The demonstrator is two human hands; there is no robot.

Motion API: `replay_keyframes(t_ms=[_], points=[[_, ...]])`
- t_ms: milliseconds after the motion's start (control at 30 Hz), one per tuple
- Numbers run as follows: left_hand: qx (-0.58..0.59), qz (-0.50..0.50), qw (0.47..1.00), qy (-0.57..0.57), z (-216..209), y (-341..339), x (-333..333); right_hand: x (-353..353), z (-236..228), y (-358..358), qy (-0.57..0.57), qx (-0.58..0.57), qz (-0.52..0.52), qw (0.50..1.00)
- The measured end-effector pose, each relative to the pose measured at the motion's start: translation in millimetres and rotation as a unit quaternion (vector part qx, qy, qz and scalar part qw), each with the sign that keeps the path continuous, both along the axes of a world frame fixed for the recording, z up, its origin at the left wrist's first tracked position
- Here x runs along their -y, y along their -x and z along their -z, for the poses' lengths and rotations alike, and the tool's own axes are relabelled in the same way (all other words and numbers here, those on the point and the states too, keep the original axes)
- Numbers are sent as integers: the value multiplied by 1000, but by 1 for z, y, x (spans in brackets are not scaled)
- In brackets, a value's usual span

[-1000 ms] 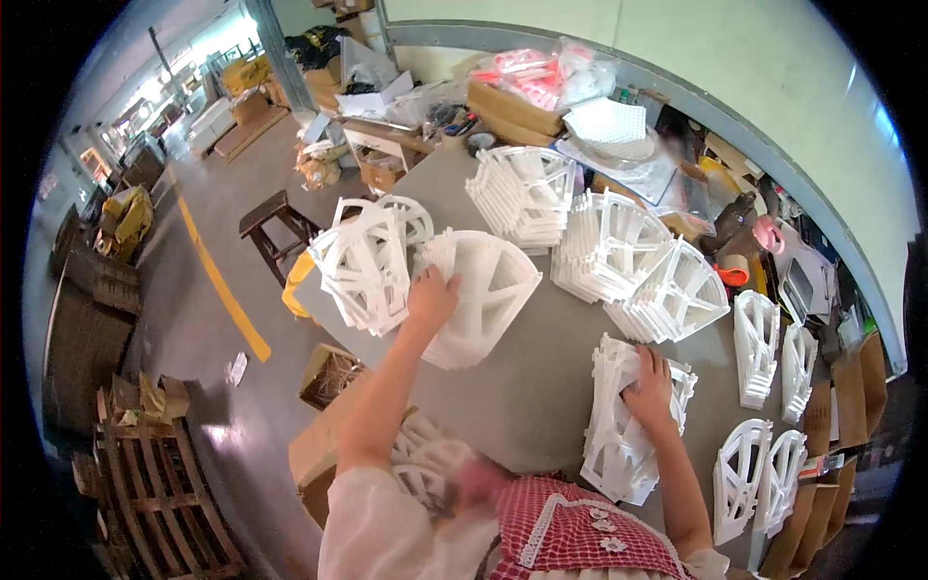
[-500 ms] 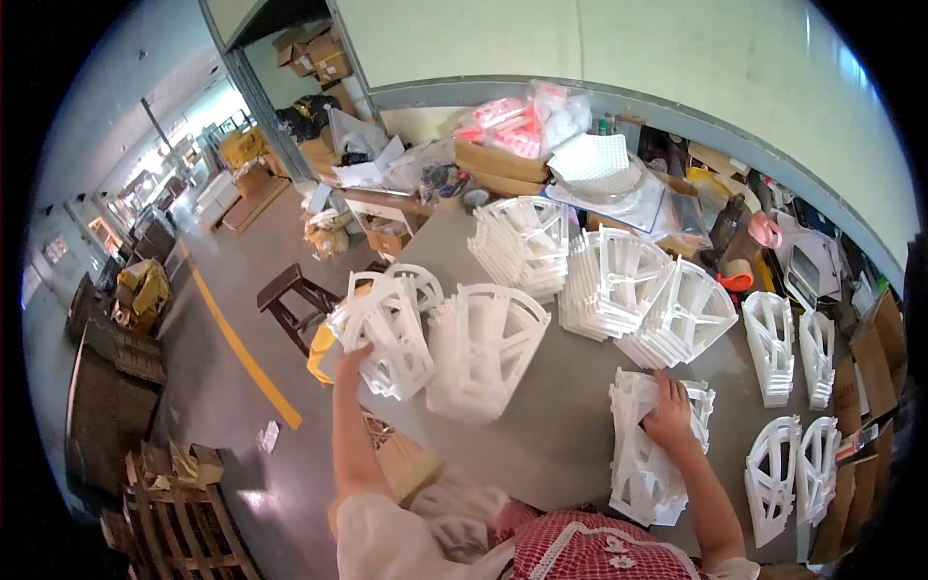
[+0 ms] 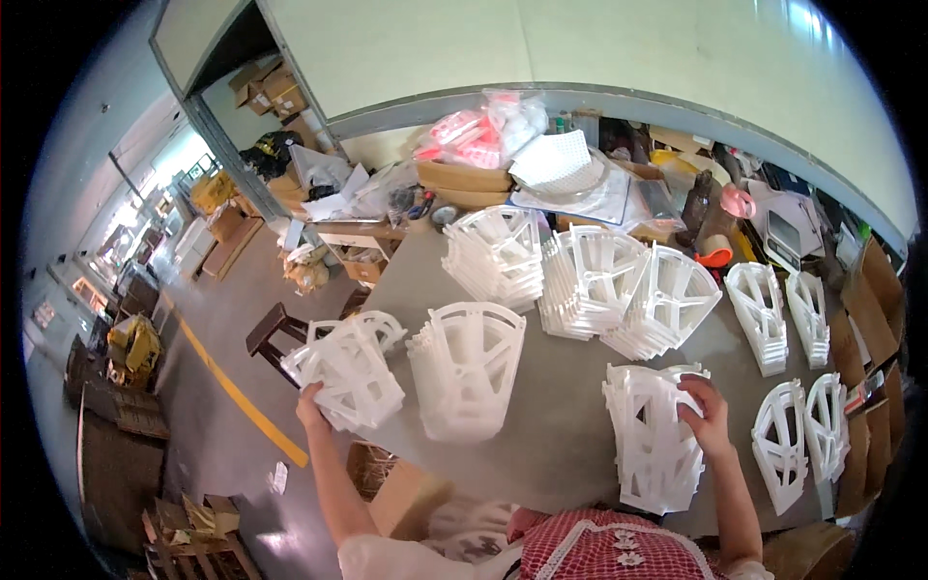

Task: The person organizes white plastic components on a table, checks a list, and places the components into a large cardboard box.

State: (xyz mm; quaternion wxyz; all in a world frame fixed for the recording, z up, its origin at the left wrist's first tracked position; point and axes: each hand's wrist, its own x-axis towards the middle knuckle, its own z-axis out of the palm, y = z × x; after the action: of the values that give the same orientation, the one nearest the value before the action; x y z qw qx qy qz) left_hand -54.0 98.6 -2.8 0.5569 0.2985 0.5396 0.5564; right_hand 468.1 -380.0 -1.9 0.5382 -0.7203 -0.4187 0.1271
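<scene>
"At the left edge of the desk point(image 3: 561, 416), what has the left hand point(image 3: 314, 414) got?"

"The left stack point(image 3: 350, 372) of white openwork plastic frames. Its fingers are closed on the outer lower rim, and the stack sits tilted, its narrow end toward the desk's middle."

"And the right hand point(image 3: 711, 418)?"

"Its fingers and thumb are bent at the upper right part of the right stack point(image 3: 650, 478), frames of the same kind lying near the person's side of the desk. I can't tell whether it grips or only rests there."

"Anything between them?"

"The middle stack point(image 3: 459, 406), fan-shaped, wide end away from the person, just beside the left one and touched by neither hand."

"What lies farther out?"

"Beyond, three leaning stacks point(image 3: 592, 290) stand close together in a row. To the right are four slimmer piles point(image 3: 759, 324), set in two pairs, with brown carton flaps point(image 3: 875, 290) alongside."

"And at the back?"

"Red and clear plastic bags point(image 3: 483, 130) on a cardboard box point(image 3: 464, 181), a white sheet point(image 3: 556, 162) near them, then a bottle with a pink top point(image 3: 737, 201)."

"Off the desk?"

"A dark wooden stool point(image 3: 274, 329) on the left, and a yellow line point(image 3: 232, 391) along the floor."
</scene>
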Motion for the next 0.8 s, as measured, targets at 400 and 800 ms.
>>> replay_keyframes(t_ms=[400,800], points=[[139,25,974,-179,-77,27,167,-34,-21,67,31,-193,-209,958],[262,374,879,-140,-88,-158,299,-99,-34,135,-116,-419,-358,826]])
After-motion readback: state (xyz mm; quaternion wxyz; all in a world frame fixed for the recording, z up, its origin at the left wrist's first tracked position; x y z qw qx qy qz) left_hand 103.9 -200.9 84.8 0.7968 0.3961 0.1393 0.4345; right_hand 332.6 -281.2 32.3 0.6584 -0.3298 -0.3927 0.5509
